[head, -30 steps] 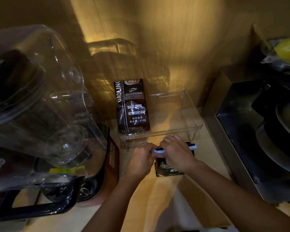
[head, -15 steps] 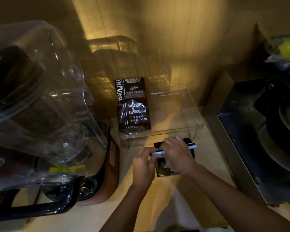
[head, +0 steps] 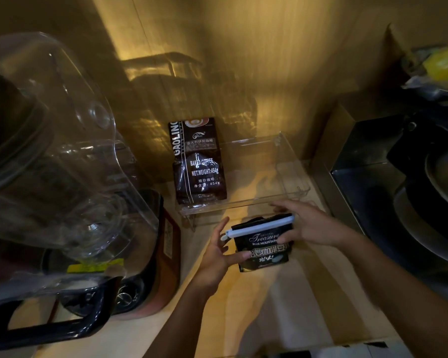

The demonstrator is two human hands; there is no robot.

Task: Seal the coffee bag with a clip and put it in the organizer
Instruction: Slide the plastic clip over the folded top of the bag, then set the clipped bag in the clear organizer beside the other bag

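A small black coffee bag (head: 265,250) with gold lettering stands on the wooden counter, just in front of the clear organizer (head: 294,174). A long white clip (head: 260,226) runs across the bag's folded top. My left hand (head: 219,257) holds the bag's left side, thumb on its front. My right hand (head: 309,223) grips the right side, by the clip's end. A larger dark coffee bag (head: 197,161) stands inside the organizer at its left.
A blender with a clear jug (head: 49,156) and black handle fills the left side. A metal sink (head: 373,182) with dark pans (head: 435,202) lies to the right. The wooden wall rises behind the organizer.
Both hands slid off the clip to the bag's sides, uncovering the clip and the bag's front. The bag now stands more upright and faces me.
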